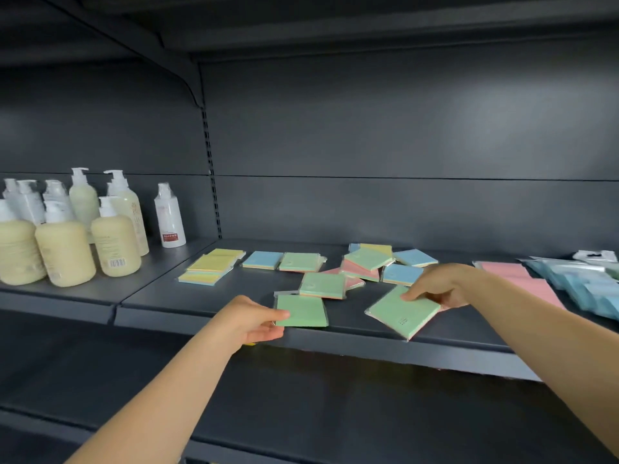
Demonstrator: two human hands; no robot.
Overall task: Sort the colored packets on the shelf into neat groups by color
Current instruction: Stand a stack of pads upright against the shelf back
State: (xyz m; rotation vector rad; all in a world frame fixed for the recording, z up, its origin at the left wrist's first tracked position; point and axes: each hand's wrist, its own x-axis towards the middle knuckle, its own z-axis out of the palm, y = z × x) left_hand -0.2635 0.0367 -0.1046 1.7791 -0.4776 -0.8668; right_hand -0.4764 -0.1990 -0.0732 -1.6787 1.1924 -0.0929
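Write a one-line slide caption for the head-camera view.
Both hands, left and right, each grip a green packet at the shelf front.

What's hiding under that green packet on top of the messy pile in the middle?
Under the green packet lie pink packets, their edges poking out on the left and front. A yellow packet peeks out behind. Anything deeper in the pile is covered, so I cannot tell.

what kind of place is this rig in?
Likely a retail store aisle or a mock-up of one: dark metal gondola shelving with a slotted upright, barcoded pump bottles stocked together, and wrapped colored packets laid out like merchandise.
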